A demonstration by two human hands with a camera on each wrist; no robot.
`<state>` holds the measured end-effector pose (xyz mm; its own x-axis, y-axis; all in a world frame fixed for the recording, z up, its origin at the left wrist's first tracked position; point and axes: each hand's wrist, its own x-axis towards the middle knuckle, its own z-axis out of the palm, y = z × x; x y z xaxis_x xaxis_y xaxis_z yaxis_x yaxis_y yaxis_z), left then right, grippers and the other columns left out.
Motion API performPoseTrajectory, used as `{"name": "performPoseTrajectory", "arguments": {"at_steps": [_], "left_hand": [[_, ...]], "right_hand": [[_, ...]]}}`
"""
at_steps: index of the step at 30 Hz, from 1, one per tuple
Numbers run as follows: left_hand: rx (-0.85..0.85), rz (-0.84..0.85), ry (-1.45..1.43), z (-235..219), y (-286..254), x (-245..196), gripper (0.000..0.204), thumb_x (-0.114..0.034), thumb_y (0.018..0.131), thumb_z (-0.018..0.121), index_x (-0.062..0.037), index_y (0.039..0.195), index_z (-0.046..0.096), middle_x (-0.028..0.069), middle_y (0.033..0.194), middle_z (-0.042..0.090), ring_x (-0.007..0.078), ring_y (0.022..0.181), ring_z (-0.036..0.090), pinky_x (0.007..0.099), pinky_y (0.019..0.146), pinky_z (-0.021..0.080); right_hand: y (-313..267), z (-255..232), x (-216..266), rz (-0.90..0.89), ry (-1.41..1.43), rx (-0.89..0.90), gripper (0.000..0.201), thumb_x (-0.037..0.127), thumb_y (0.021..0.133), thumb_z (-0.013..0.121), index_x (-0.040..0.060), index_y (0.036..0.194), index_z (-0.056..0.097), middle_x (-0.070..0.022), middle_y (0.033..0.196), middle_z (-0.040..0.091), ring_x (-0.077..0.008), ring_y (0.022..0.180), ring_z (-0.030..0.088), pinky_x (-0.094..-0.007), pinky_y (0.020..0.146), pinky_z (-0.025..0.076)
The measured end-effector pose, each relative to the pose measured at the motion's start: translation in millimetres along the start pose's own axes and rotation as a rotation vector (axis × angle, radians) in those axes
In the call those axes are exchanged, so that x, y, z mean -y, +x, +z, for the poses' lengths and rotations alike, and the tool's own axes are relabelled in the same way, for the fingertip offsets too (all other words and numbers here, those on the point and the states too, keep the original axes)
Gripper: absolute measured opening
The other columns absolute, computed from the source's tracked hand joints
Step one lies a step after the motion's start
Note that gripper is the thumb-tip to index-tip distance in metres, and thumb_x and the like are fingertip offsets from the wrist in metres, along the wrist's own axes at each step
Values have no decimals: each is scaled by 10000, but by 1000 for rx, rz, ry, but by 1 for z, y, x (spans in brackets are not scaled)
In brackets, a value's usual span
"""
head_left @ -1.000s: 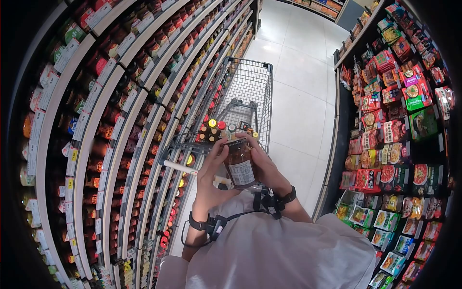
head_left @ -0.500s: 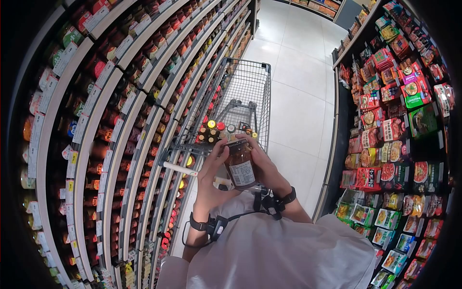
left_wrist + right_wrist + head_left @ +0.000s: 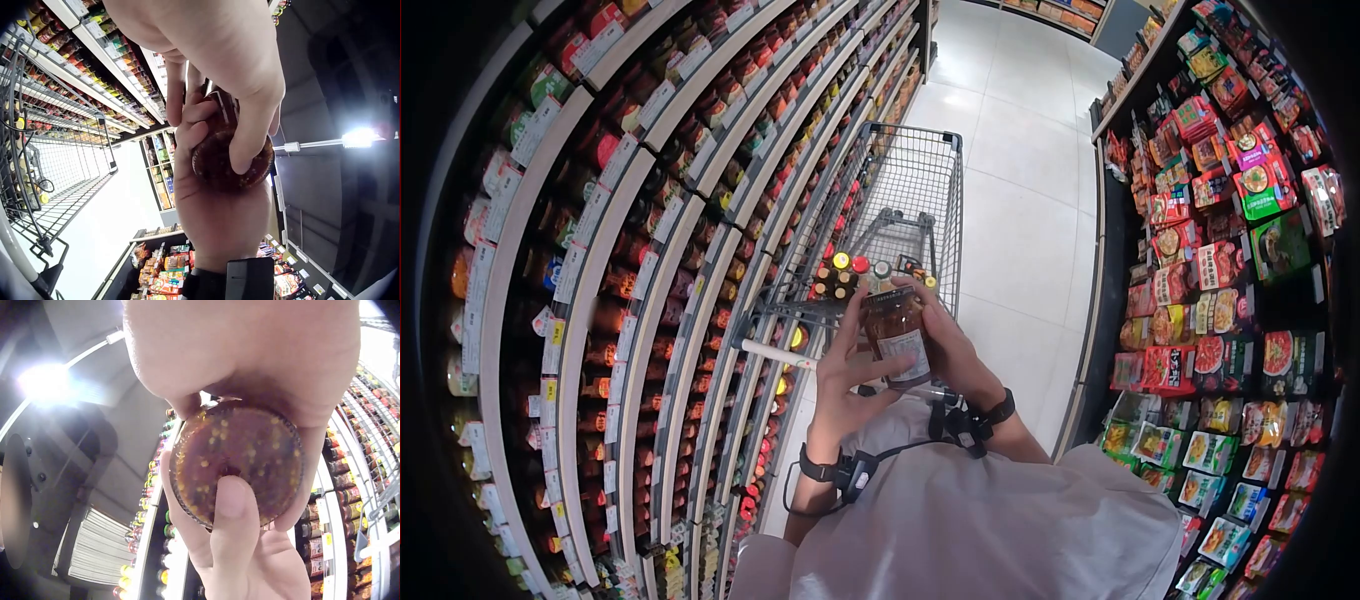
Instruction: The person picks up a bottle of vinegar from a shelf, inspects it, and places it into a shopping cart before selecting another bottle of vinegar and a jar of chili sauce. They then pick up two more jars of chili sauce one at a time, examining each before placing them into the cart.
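Note:
A glass jar of dark reddish-brown sauce point(image 3: 895, 318) with a dark lid and a white printed label is held up in front of the chest, between both hands. My right hand point(image 3: 958, 352) grips its right side. Along the left side lie the fingers of my left hand point(image 3: 840, 368), its thumb reaching across the lower label. From beneath, the right wrist view shows the round jar base point(image 3: 269, 450) with pale yellow seed-like bits inside and the left thumb point(image 3: 232, 515) over it. The left wrist view also has that thumb across the jar's bottom end.
A wire shopping cart point(image 3: 910, 165) stands just ahead, several capped bottles point(image 3: 840, 275) at its near end. Shelves of jars point(image 3: 615, 260) line the left side. Packaged foods point(image 3: 1220, 265) fill the right rack. Pale floor tiles point(image 3: 1025, 200) run between them.
The left thumb has moved from below the jar up across its label. The right hand keeps its grip, and the jar and cart stay nearly in place.

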<state>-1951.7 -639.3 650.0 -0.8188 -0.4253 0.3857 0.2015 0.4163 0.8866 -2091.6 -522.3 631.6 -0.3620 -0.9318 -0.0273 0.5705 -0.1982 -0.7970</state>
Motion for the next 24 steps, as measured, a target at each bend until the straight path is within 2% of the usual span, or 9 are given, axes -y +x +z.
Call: {"name": "performPoseTrajectory", "arguments": {"at_steps": [2,11,14,16,19,21,22,24], "left_hand": [[12,11,-10,1,0,0,509,55,567,816,-196,1009,829,242,1625,281,400,1366,516,447,1028,539],[19,-3,1,6,-1,1,464,27,577,843,-206,978,837,234,1638,261,393,1406,472,436,1006,544],[1,-17,-35,10,-1,-2,445,30,591,842,-201,971,837,232,1641,261,396,1429,442,450,1044,510],[-14,-31,-159,13,-1,1,385,34,584,845,-178,905,839,227,1642,264,395,1456,402,466,1075,476],[-79,-197,-394,20,-5,6,339,40,578,854,-117,876,824,223,1647,261,385,1493,340,492,1115,423],[-81,-216,-398,24,-6,13,438,40,583,864,-78,995,773,217,1649,254,374,1502,323,498,1125,410],[-53,-155,-317,23,-6,18,550,38,590,870,-64,1112,731,212,1649,250,369,1499,327,494,1122,415],[-33,-166,-237,27,-3,14,786,31,612,878,-54,1331,571,199,1640,251,358,1483,348,481,1116,427]], "right_hand": [[-1,1,1,0,35,-2,584,434,1091,401,120,1566,271,-99,1438,493,-174,1285,510,-311,1082,395],[-4,-1,5,-7,39,-7,590,435,1093,397,122,1573,258,-101,1449,479,-178,1300,497,-318,1097,386],[-5,-3,6,-7,28,-2,577,422,1097,393,132,1576,252,-102,1460,465,-179,1309,486,-320,1101,381],[-6,-4,7,-10,10,-8,563,407,1099,397,139,1574,255,-102,1466,456,-179,1312,480,-321,1102,380],[-8,-6,8,-16,-3,-23,530,371,1099,415,141,1557,277,-100,1469,446,-180,1310,478,-323,1105,376],[-9,-9,9,-17,27,-25,497,339,1098,429,137,1535,304,-95,1466,443,-181,1305,479,-323,1111,368],[-10,-12,10,-22,11,-43,492,319,1091,454,131,1523,313,-95,1446,457,-177,1281,499,-315,1081,396],[-11,-20,10,-34,-19,-78,485,279,1077,505,120,1500,331,-94,1406,486,-169,1231,539,-300,1021,451]]}}
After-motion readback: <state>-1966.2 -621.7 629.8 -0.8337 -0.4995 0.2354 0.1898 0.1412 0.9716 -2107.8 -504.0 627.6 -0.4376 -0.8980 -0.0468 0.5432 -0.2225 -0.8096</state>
